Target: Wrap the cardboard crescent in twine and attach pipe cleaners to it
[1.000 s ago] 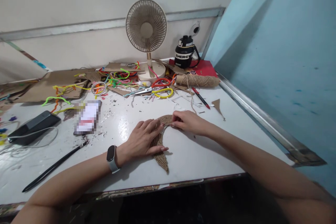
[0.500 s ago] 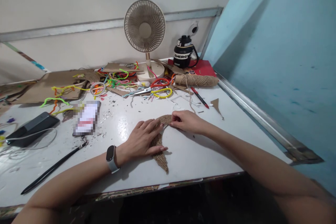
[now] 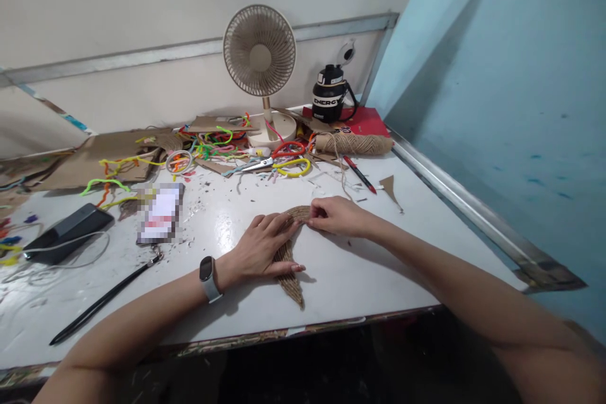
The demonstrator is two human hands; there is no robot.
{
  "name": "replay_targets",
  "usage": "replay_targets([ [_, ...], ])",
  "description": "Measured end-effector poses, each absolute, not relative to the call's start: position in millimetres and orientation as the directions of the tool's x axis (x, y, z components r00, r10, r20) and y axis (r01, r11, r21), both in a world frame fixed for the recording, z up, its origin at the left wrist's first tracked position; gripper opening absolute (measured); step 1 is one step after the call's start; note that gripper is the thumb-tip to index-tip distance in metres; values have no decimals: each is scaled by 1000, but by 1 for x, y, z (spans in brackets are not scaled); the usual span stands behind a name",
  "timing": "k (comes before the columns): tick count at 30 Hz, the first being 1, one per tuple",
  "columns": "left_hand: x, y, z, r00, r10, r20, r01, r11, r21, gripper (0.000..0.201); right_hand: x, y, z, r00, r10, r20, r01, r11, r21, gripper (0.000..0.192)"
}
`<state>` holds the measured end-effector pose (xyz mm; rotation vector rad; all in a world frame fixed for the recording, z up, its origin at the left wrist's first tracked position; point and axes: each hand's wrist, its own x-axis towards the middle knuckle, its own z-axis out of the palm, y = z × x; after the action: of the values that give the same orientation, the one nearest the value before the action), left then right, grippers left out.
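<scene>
A curved, pointed crescent covered in rows of brown jute twine (image 3: 290, 288) lies on the white table near its front edge. My left hand (image 3: 262, 245) rests flat across its middle, fingers stretched and thumb apart. At the crescent's upper right end, my right hand (image 3: 334, 214) has thumb and fingertips pinched together on the twine-covered piece. The fingertips hide that end, so a loose strand there cannot be made out.
Behind my hands lie scissors (image 3: 292, 168), a jute twine roll (image 3: 367, 144), a red pen (image 3: 360, 174) and a cardboard scrap (image 3: 389, 189). A fan (image 3: 260, 58) and black bottle (image 3: 327, 101) stand farther back. Left are a black device (image 3: 71, 232) and strap (image 3: 101, 300).
The view has shifted slightly, with things at the left appearing a little farther right. Both hands stay on the crescent; the left fingers seem slightly shifted toward the right hand.
</scene>
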<state>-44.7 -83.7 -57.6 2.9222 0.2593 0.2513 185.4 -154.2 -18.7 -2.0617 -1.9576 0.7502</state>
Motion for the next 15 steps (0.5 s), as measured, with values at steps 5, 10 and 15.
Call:
replay_targets([
  [5, -45, -85, -56, 970, 193, 149, 157, -962, 225, 85, 192, -154, -16, -27, 974, -223, 874, -85, -478, 21],
  [10, -45, -85, -56, 968, 199, 153, 160, -959, 232, 84, 194, -152, -25, -35, 983, -182, 880, -56, -472, 18],
  [15, -46, -84, -57, 968, 202, 146, 164, -958, 234, 84, 194, -151, -29, -26, 980, -196, 875, -73, -478, 17],
])
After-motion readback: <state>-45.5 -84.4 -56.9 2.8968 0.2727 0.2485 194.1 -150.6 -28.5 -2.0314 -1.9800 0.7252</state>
